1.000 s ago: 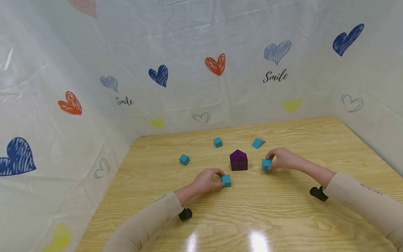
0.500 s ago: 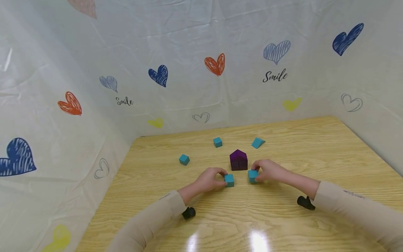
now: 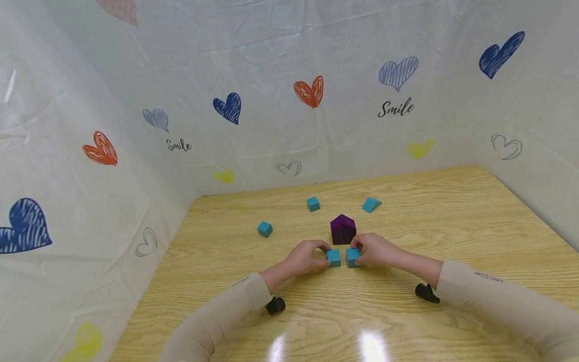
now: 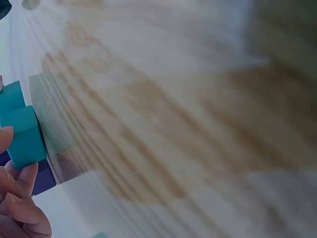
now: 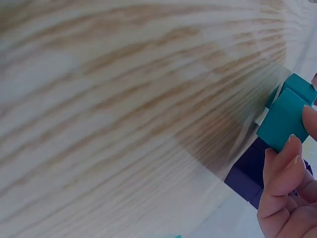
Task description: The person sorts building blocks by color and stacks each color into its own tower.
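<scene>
My left hand (image 3: pixel 305 258) pinches a teal cube (image 3: pixel 333 258) between thumb and fingers, just in front of a small purple block house (image 3: pixel 343 230). Facing it, my right hand (image 3: pixel 376 250) pinches a second teal cube (image 3: pixel 353 257). A narrow gap separates the two cubes in the head view. Up close in the left wrist view, the left cube (image 4: pixel 26 136) has thumb and fingers on opposite sides. The right wrist view has the right cube (image 5: pixel 283 119) in the fingers, with the purple blocks (image 5: pixel 247 171) behind.
Behind the house lie a teal cube (image 3: pixel 313 203) and a teal triangular block (image 3: pixel 371 204). Another teal cube (image 3: pixel 265 229) is on the left of the wooden table (image 3: pixel 316 322). A white sheet printed with hearts (image 3: pixel 262 60) rises along the table's back and sides.
My right hand has carried its cube left and nearer to me, from beside the purple house to its front. My left hand has slid its cube slightly right, so the two cubes are closer.
</scene>
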A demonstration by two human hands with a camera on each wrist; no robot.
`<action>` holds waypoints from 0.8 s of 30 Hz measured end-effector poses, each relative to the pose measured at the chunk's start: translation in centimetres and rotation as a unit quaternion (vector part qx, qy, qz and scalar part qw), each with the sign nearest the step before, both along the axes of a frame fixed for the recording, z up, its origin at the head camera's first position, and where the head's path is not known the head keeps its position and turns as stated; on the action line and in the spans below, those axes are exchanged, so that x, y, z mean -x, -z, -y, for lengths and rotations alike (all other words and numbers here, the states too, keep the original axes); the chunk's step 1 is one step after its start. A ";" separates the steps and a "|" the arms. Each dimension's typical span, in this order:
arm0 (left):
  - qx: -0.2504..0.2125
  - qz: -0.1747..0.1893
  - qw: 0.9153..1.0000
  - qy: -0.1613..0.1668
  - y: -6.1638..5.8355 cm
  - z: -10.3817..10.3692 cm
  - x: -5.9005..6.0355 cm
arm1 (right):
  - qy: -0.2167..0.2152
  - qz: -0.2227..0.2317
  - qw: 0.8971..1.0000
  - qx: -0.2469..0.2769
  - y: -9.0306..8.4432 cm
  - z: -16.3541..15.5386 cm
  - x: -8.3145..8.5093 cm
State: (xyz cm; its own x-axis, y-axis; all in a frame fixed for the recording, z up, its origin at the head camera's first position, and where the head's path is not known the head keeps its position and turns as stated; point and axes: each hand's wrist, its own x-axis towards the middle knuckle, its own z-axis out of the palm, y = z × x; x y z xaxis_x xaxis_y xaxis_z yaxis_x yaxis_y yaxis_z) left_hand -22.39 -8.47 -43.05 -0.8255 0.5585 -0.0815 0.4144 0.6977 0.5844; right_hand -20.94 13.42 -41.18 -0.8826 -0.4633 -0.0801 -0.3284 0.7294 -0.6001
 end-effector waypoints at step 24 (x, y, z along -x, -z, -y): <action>-0.049 0.030 0.998 -0.023 -0.1 0.2 -0.3 | 0.013 0.020 0.999 0.039 0.4 0.0 0.2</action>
